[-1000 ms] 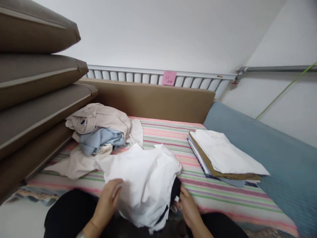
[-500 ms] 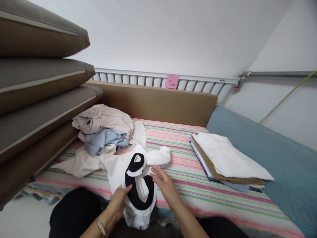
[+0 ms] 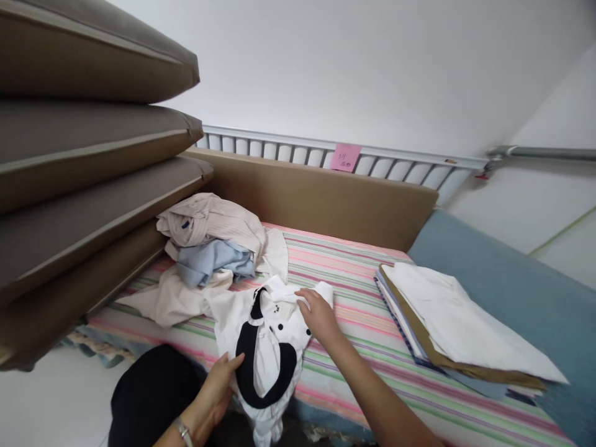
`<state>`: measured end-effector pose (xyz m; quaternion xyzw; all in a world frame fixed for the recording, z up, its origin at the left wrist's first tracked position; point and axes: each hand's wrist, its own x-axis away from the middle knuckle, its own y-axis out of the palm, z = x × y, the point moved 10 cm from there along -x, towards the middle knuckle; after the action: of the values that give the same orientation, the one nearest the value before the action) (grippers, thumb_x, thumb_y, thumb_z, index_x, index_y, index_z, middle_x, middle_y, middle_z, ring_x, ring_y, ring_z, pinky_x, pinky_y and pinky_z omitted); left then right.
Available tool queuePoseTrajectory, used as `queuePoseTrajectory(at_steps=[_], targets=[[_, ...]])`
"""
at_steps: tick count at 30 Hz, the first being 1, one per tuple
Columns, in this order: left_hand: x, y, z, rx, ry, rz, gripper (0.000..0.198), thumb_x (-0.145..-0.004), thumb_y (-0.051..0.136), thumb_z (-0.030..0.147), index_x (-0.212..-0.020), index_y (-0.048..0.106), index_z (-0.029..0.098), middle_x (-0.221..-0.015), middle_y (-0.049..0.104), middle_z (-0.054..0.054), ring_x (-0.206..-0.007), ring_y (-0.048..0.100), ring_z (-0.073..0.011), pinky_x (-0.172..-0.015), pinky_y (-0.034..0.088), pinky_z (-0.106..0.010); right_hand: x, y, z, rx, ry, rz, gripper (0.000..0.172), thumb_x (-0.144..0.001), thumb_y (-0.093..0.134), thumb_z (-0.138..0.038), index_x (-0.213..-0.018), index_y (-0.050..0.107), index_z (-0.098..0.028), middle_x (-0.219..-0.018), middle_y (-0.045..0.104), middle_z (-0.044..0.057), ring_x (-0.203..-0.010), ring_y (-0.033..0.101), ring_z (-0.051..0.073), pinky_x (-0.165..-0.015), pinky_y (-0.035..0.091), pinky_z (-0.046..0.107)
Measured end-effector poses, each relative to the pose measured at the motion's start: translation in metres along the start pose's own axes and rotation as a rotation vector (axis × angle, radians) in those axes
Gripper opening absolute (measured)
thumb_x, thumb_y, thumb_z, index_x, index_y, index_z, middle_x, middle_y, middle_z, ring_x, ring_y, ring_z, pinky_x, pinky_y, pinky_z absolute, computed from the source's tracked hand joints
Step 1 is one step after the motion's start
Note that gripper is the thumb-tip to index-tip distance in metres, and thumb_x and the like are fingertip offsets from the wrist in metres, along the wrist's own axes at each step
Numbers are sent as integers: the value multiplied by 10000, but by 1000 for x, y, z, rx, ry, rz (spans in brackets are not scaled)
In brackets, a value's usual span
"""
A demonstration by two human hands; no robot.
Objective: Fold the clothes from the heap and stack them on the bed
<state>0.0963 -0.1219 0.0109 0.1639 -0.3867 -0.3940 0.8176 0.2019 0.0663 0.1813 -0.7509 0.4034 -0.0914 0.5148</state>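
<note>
A white blouse (image 3: 228, 316) with a broad black collar (image 3: 246, 366) and dark buttons lies partly over the bed's front edge. Its neck opening faces up, with a pale label inside. On the left side of the collar, my left hand (image 3: 218, 382) grips the cloth, thumb on top and the other fingers underneath. My right hand (image 3: 319, 313) is at the blouse's upper right part, thumb and fingers closed on the white fabric. The blouse's lower end hangs down near my knees.
Crumpled clothes (image 3: 218, 230) in beige and light blue lie left of the blouse. A flat stack of folded clothes (image 3: 465, 323) sits on the right of the striped sheet (image 3: 354, 292). Thick brown cushions (image 3: 107, 136) rise at left. A brown board (image 3: 326, 192) stands along the back railing.
My right hand has moved up and closed on the fabric. The collar has spread wider, baring the label and dark buttons. My left hand keeps its grip. The view has turned slightly left.
</note>
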Motion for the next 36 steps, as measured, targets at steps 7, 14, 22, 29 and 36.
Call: queuePoseTrajectory(at_steps=[7,14,22,29,36], targets=[[-3,-15,2,-83,65,23,302,-594,747,290,-833,620,156,-794,729,-70,-803,679,-251,-716,518,-323,-54,60,-13,127,4,-109,302,-667,639,-218,-963,657,-160,-1071,652,141,-1117,504,302,-1033,210,505],[-1,-17,53,-223,226,51,302,-588,731,352,-807,640,165,-761,712,-36,-748,649,-210,-708,485,-293,-38,22,24,32,56,-42,206,-784,463,-294,-833,649,-222,-926,680,57,-924,594,211,-873,400,342],[-49,50,122,-612,439,-52,156,-640,659,281,-713,629,146,-621,604,27,-588,522,-104,-596,384,-211,78,-9,126,-317,448,163,273,-635,499,-419,-769,636,-224,-817,696,29,-819,620,246,-757,459,335],[-43,-11,115,-637,502,192,270,-616,672,289,-838,632,142,-715,632,-14,-661,559,-146,-656,418,-251,90,29,150,-306,503,119,323,-605,487,-463,-758,643,-225,-804,704,46,-788,629,273,-726,466,372],[36,-71,61,-723,488,219,183,-689,635,302,-804,665,162,-749,660,-40,-712,589,-184,-703,443,-277,80,36,163,-338,493,92,269,-551,521,-396,-701,672,-230,-887,705,67,-917,611,274,-823,459,390]])
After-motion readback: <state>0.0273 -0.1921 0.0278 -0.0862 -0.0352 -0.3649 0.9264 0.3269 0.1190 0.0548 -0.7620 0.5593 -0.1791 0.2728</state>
